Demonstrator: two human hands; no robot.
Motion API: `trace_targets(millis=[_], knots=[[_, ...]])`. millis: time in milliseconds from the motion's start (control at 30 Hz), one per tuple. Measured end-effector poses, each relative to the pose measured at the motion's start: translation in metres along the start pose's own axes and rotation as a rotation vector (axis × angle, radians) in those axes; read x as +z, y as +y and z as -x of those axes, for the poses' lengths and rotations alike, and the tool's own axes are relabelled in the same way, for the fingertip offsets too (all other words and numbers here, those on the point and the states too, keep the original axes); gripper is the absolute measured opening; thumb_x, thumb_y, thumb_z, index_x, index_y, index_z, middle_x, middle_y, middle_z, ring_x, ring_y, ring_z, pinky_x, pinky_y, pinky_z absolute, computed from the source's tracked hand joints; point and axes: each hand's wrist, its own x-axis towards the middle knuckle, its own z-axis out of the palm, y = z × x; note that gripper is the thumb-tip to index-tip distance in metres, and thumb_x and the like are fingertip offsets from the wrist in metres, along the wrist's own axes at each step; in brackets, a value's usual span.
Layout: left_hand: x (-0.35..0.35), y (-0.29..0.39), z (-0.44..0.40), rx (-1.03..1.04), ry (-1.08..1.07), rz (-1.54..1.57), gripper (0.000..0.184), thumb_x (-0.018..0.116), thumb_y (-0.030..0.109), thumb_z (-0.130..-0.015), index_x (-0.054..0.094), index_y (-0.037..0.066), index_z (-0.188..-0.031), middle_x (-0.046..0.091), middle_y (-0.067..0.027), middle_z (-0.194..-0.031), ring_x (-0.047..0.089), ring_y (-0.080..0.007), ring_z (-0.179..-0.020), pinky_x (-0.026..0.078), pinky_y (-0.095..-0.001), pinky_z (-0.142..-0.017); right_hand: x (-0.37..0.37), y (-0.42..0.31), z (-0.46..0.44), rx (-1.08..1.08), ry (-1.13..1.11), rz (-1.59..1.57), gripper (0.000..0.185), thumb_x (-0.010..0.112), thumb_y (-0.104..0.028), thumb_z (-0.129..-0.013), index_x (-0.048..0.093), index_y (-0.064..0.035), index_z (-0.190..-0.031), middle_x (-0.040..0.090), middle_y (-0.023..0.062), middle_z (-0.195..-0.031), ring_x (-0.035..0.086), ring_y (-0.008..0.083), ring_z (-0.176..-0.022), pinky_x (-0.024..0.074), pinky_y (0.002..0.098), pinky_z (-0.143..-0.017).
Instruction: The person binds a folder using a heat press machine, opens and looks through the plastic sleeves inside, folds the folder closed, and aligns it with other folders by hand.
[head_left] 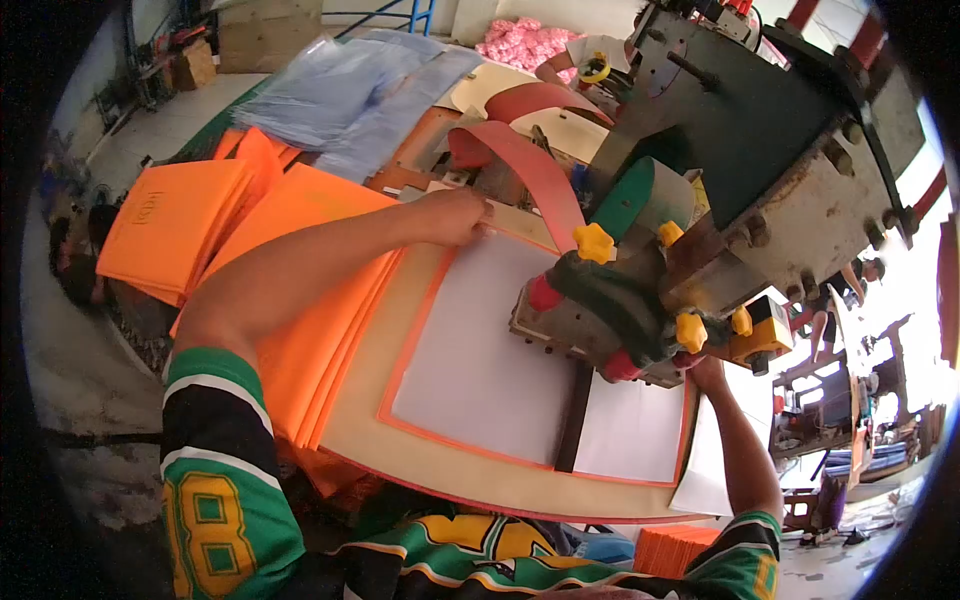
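A flat orange-edged cover [480, 360] lies on the cream table, its white face divided by a black strip [573, 415]. At the cover's far left corner is my left hand [452, 216], with fingers curled and closed on its edge. My right hand [708, 373] is at the cover's right side, partly behind the machine's press head [600, 310]; its fingers are mostly hidden. The press head stands over the far part of the cover, with yellow star knobs [593, 243] and red parts on it.
Folded orange covers [320, 260] are stacked at the left, beside clear plastic sheets [340, 95]. Red [525, 170] and green bands [625, 200] curve from the machine [780, 130]. A white sheet [735, 440] lies at the right. Another person [600, 55] is behind the machine.
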Motion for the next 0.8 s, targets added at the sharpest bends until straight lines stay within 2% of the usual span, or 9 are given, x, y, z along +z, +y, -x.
trace_targets(millis=[100,300,433,567,667,733,800], knots=[[0.006,-0.002,-0.003,-0.004,0.088,0.010,0.021,0.056,0.018,-0.082,0.059,-0.002,-0.087,0.059,-0.0207,-0.092,0.058,-0.0366,-0.091,0.045,-0.0461,-0.081,-0.003,0.014,0.002,0.013,0.077,0.024,0.033,0.059,-0.017,-0.084,0.059,-0.0035,-0.114,0.061,0.0113,-0.113,0.055,0.0241,-0.109,0.0416,0.0363,-0.094],[0.019,-0.013,-0.012,0.028,0.082,0.053,0.021,0.054,0.021,-0.083,0.058,0.000,-0.085,0.057,-0.0201,-0.090,0.057,-0.0373,-0.089,0.045,-0.0470,-0.079,-0.016,0.052,-0.001,0.038,0.236,0.066,0.033,0.059,-0.016,-0.083,0.058,-0.0031,-0.114,0.061,0.0108,-0.113,0.055,0.0236,-0.108,0.0414,0.0361,-0.095],[0.007,-0.004,-0.010,-0.113,-0.007,0.118,0.026,0.056,0.024,-0.084,0.057,-0.001,-0.084,0.057,-0.0217,-0.090,0.056,-0.0377,-0.088,0.044,-0.0457,-0.078,-0.024,0.070,0.002,0.048,0.301,0.067,0.034,0.060,-0.015,-0.083,0.058,-0.0029,-0.114,0.061,0.0106,-0.113,0.055,0.0232,-0.108,0.0413,0.0360,-0.095],[0.013,-0.007,-0.012,-0.127,0.017,0.125,0.030,0.057,0.028,-0.086,0.057,-0.002,-0.082,0.056,-0.0210,-0.090,0.056,-0.0367,-0.086,0.044,-0.0442,-0.077,-0.026,0.080,-0.002,0.042,0.324,0.075,0.034,0.060,-0.015,-0.083,0.058,-0.0026,-0.115,0.061,0.0103,-0.113,0.055,0.0229,-0.108,0.0413,0.0358,-0.095],[0.020,-0.013,-0.015,-0.104,0.060,0.097,0.035,0.059,0.032,-0.086,0.057,-0.002,-0.080,0.057,-0.0213,-0.086,0.056,-0.0361,-0.080,0.045,-0.0439,-0.074,-0.026,0.083,-0.011,0.027,0.338,0.077,0.035,0.060,-0.014,-0.082,0.057,-0.0025,-0.115,0.060,0.0101,-0.114,0.054,0.0226,-0.108,0.0412,0.0357,-0.095],[0.020,-0.013,-0.015,-0.016,0.129,0.114,0.036,0.060,0.033,-0.086,0.055,-0.002,-0.080,0.058,-0.0200,-0.080,0.055,-0.0347,-0.074,0.044,-0.0429,-0.069,-0.025,0.084,-0.013,0.018,0.358,0.082,0.035,0.061,-0.014,-0.082,0.057,-0.0023,-0.115,0.060,0.0100,-0.114,0.054,0.0224,-0.108,0.0411,0.0357,-0.095],[0.019,-0.011,-0.014,-0.032,0.127,0.165,0.035,0.061,0.032,-0.086,0.054,-0.002,-0.080,0.058,-0.0189,-0.077,0.055,-0.0342,-0.071,0.044,-0.0422,-0.067,-0.025,0.086,-0.013,0.009,0.374,0.090,0.035,0.061,-0.013,-0.082,0.057,-0.0022,-0.115,0.060,0.0098,-0.114,0.054,0.0222,-0.108,0.0411,0.0356,-0.095]])
